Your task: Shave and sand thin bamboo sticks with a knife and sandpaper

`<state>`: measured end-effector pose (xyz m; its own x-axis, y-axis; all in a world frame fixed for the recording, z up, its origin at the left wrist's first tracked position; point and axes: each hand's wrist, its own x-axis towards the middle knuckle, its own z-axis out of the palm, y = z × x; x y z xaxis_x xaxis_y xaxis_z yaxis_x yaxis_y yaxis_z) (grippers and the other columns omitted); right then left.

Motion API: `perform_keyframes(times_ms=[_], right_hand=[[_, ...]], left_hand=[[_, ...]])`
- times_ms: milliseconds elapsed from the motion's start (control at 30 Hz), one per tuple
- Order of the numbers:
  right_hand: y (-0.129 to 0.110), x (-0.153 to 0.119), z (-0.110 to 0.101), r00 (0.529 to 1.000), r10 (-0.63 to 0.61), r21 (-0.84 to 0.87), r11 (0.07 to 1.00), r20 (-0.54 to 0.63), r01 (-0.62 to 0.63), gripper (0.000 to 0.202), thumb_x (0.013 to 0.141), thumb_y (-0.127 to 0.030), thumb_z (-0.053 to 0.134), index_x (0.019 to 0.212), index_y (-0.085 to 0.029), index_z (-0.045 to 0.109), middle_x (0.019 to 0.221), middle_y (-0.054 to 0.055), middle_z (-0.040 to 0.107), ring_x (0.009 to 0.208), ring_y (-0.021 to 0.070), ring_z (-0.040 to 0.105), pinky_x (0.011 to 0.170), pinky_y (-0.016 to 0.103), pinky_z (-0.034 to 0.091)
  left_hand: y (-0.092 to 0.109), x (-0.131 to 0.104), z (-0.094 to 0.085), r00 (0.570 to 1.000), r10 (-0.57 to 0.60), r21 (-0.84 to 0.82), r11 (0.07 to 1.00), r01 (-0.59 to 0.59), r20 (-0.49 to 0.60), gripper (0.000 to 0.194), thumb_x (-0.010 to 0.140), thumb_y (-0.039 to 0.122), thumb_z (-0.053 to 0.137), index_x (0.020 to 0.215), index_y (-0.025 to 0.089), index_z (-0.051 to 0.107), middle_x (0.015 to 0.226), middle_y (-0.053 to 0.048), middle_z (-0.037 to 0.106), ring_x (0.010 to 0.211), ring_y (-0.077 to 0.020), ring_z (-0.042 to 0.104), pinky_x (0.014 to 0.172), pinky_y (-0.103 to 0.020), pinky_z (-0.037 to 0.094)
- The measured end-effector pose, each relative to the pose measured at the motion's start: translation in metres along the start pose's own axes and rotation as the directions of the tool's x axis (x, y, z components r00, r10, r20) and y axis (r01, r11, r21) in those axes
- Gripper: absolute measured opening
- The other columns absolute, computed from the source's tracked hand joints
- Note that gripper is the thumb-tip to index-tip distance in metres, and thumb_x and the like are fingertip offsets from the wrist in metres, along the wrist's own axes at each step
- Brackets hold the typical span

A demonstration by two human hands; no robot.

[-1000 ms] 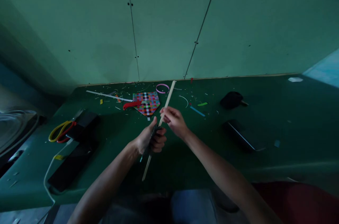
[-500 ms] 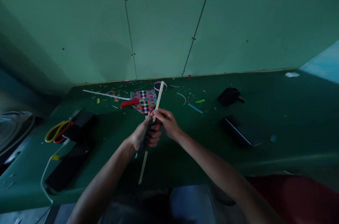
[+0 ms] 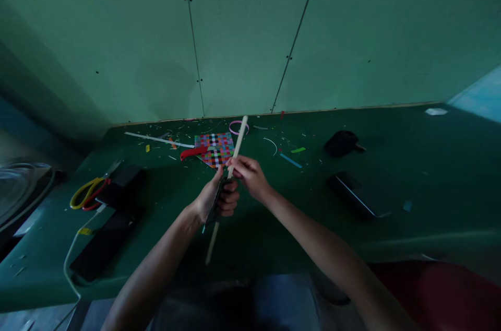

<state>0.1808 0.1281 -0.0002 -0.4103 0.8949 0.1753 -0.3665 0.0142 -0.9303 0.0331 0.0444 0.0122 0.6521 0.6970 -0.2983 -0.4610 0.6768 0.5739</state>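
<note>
My left hand (image 3: pixel 213 200) is closed around a dark flat piece (image 3: pixel 213 211), whose kind I cannot make out, and a long pale stick (image 3: pixel 239 142) held against it. The stick slants up and away, with its lower end showing below my fist. My right hand (image 3: pixel 250 174) pinches the stick just above my left hand, fingers closed. Just beyond my hands lies a woven mat of multicoloured strips (image 3: pixel 223 141), narrowing to a point at its near side. Across that mat rests a red-handled tool (image 3: pixel 193 153), perhaps a cutter or knife.
On the left are scissors (image 3: pixel 89 192) with yellow and red handles, black boxes (image 3: pixel 104 242) and a white cable (image 3: pixel 68 258). A pink ring (image 3: pixel 245 123) and strip scraps lie near the wall. A black pouch-like item (image 3: pixel 340 143) and a phone (image 3: pixel 358 195) are at right.
The stick has shifted slightly up and away, and less of its lower end shows below my left fist. My right hand has moved a little with it. The whole view has shifted slightly.
</note>
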Motion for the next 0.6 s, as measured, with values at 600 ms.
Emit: perform_keyframes(times_ms=[600], right_hand=[[-0.026,0.026,-0.052,0.930,-0.221,0.128,0.955,-0.293,0.268,0.025,0.077,-0.043,0.088,0.079,-0.023,0.072,0.067,-0.004,0.051,0.055,0.0092,0.034,0.051,0.026,0.031]], left_hand=[[-0.018,0.009,0.003,0.989,-0.133,0.071,0.989,0.128,0.063,0.069,0.085,0.090,0.040,0.072,0.024,0.031,0.057,0.010,0.017,0.045,-0.0065,0.008,0.038,-0.017,0.010]])
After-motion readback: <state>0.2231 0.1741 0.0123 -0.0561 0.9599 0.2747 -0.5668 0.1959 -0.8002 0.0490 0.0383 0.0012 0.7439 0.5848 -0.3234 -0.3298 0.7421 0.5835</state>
